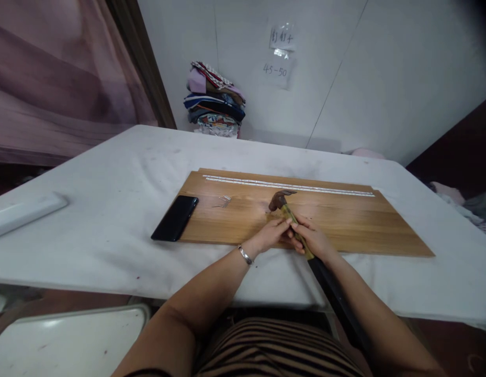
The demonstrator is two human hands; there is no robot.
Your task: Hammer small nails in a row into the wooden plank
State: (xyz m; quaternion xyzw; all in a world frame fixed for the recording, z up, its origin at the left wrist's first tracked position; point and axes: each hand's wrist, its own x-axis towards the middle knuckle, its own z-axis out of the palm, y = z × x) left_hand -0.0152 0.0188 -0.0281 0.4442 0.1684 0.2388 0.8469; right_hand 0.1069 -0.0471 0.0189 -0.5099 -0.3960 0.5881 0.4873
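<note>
My right hand (315, 242) is closed round the shaft of the one hammer (280, 200). My left hand (271, 234) curls against it just beside, though I cannot tell whether it grips. The hammer's long axis runs from under my right forearm away and leftward, its head resting on the one wooden board (345, 220) just beyond both hands. Nails (224, 201), too small to count, lie further left, then one phone (175, 218).

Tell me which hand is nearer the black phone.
Left. The left hand rests on the board, to the right of the phone with bare wood between them. The right hand grips the hammer just beyond the left, farther from the phone.
</note>
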